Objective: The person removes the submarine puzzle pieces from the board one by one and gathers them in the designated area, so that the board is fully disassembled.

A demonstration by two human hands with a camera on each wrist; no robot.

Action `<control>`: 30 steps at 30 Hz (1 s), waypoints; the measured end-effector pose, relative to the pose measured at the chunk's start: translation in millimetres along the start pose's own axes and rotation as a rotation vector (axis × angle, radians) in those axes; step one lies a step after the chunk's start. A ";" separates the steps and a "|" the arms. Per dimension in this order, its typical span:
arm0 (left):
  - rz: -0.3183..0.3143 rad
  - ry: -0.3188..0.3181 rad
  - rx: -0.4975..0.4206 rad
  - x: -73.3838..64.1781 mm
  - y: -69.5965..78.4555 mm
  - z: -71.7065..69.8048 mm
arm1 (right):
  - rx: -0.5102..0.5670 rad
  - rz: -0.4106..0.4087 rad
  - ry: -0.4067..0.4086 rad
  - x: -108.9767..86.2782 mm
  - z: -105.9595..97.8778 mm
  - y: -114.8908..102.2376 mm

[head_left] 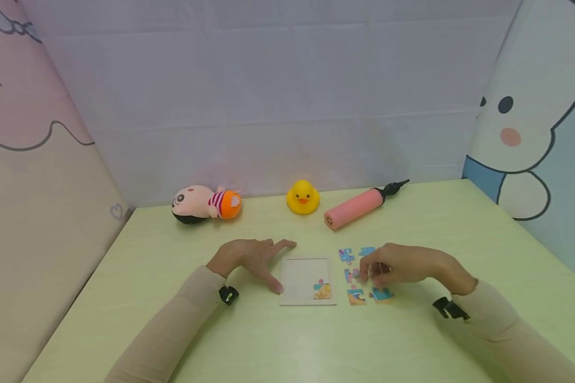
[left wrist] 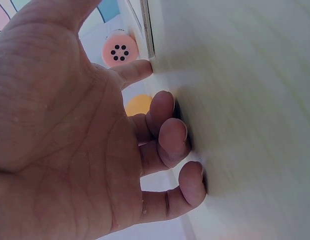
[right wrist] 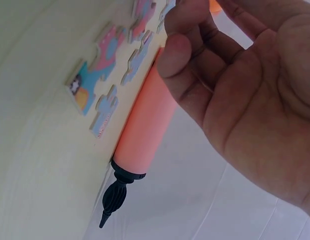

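A square, pale puzzle tray (head_left: 306, 303) lies on the table with one yellow-and-orange puzzle piece (head_left: 322, 291) in its lower right corner. My left hand (head_left: 251, 258) is spread at the tray's left side, thumb at the left edge and index finger extended near the top left corner. Loose puzzle pieces (head_left: 356, 297) lie right of the tray. Over them hovers my right hand (head_left: 400, 263), fingers bent, index fingertip beside a pink-and-blue piece (head_left: 350, 275). Thumb and index finger look apart. In the right wrist view, more pieces (right wrist: 104, 110) lie beyond the bent fingers (right wrist: 174, 55).
Along the back of the table are a plush doll (head_left: 206, 204) lying on its side, a yellow rubber duck (head_left: 303, 198) and a pink hand pump (head_left: 354, 209) with a black nozzle. A pale curtain (head_left: 287, 106) hangs behind them.
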State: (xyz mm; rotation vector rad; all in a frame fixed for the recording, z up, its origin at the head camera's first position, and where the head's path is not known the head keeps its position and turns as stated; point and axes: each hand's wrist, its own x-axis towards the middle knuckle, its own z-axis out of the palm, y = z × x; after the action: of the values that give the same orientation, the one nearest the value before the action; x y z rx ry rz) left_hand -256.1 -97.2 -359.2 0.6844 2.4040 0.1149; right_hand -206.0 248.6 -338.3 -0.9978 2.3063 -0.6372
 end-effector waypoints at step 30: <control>-0.009 -0.005 0.005 1.5 -1.6 -0.6 | -0.095 -0.029 -0.058 51.7 8.9 -34.3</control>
State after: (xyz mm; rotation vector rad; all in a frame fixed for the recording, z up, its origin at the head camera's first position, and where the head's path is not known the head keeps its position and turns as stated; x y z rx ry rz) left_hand -258.1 -97.8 -359.9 0.6751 2.4035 0.1033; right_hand -212.9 186.3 -339.0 -1.0814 2.2928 -0.5074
